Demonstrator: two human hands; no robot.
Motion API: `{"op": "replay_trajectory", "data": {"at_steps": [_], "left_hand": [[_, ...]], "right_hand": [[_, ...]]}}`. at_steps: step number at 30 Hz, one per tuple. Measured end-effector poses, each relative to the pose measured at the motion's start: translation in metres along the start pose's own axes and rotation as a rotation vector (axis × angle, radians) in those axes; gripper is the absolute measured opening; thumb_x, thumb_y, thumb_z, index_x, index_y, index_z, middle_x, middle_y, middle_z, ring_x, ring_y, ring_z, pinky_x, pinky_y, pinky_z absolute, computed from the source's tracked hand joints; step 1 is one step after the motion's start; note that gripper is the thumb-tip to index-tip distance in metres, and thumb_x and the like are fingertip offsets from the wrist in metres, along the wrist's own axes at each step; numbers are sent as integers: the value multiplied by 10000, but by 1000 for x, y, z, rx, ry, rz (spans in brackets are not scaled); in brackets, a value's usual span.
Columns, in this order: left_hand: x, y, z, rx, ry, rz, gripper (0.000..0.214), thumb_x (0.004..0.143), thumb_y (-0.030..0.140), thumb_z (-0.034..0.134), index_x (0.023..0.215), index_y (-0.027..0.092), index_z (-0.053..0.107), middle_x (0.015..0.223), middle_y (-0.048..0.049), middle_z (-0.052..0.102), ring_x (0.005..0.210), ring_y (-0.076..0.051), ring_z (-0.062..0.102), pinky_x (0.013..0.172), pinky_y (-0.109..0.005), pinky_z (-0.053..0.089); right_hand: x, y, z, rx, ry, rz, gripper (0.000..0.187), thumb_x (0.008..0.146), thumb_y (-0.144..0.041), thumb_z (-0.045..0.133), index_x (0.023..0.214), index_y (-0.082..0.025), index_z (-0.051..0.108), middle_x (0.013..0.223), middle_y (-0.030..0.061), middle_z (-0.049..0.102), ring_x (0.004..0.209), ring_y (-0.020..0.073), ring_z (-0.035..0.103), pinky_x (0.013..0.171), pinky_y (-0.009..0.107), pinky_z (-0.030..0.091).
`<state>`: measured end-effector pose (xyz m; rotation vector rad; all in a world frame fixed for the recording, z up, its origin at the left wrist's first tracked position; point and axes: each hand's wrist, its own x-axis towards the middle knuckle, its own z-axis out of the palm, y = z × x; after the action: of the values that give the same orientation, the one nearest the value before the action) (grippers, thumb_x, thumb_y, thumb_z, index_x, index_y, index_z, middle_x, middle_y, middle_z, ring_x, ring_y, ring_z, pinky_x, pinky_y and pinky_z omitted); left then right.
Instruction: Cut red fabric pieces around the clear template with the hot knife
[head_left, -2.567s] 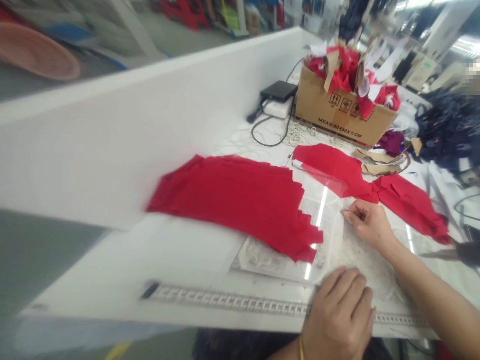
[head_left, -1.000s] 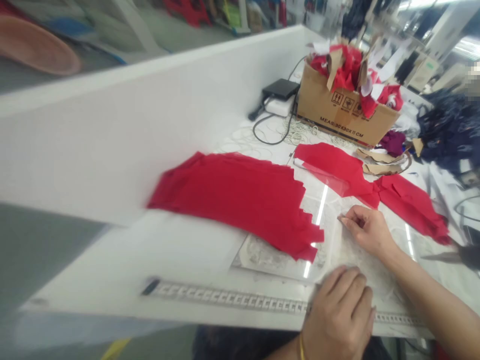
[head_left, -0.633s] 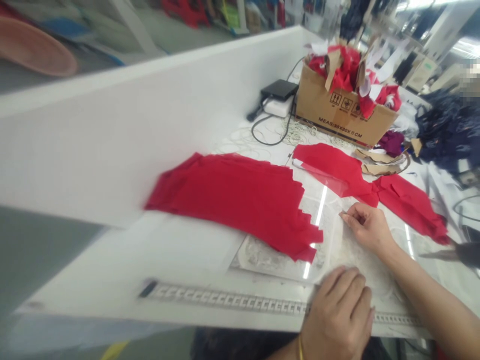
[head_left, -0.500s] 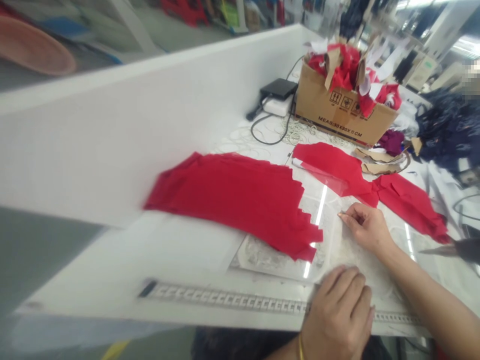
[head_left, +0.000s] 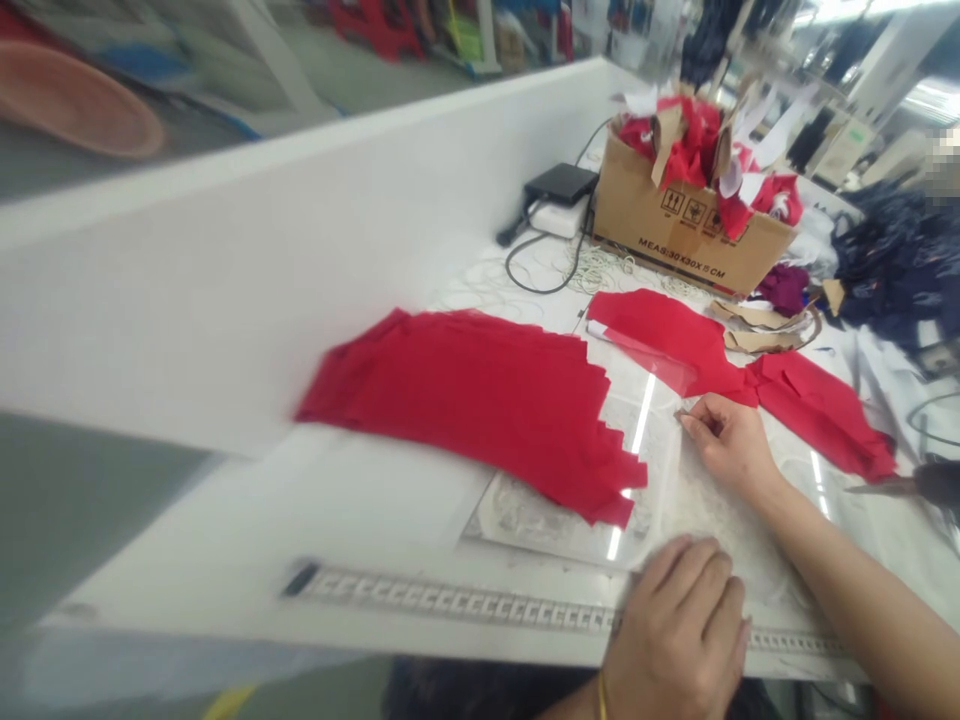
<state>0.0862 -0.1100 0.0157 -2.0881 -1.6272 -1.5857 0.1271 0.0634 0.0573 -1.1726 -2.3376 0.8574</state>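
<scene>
My right hand (head_left: 731,445) is pinched, thumb and forefinger together, just above the clear plastic sheet (head_left: 555,545). What lies between the fingertips is too small to make out. Nearer the table edge, my left hand (head_left: 679,620), with a yellow bangle at the wrist, rests knuckles up by the clear sheet. Its fingers are curled close together and their tips are hidden. A staggered stack of red fabric pieces (head_left: 465,390) lies left of both hands, partly over the sheet. More red fabric (head_left: 660,335) lies beyond my right hand.
A measuring tape (head_left: 450,600) runs along the front edge. A cardboard box (head_left: 682,230) of red and white scraps stands at the back, beside a black device (head_left: 561,183) with a cable. A pointed tool (head_left: 892,487) lies at right. A white partition (head_left: 300,250) borders the table.
The view has shifted slightly. My right hand keeps its pinch and has moved very slightly away from me; my left hand stays in place. The fabric looks unmoved.
</scene>
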Motion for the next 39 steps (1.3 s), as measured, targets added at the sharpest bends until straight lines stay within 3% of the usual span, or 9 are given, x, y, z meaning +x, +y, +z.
{"op": "replay_trajectory", "data": {"at_steps": [39], "left_hand": [[1, -2, 3, 10, 48, 13, 270, 991, 166, 417, 912, 84, 661, 876, -106, 669, 929, -234, 661, 892, -378, 559]], "right_hand": [[11, -6, 5, 1, -6, -10, 298, 744, -461, 545, 582, -221, 474, 510, -25, 459, 500, 124, 390, 507, 275, 313]]}}
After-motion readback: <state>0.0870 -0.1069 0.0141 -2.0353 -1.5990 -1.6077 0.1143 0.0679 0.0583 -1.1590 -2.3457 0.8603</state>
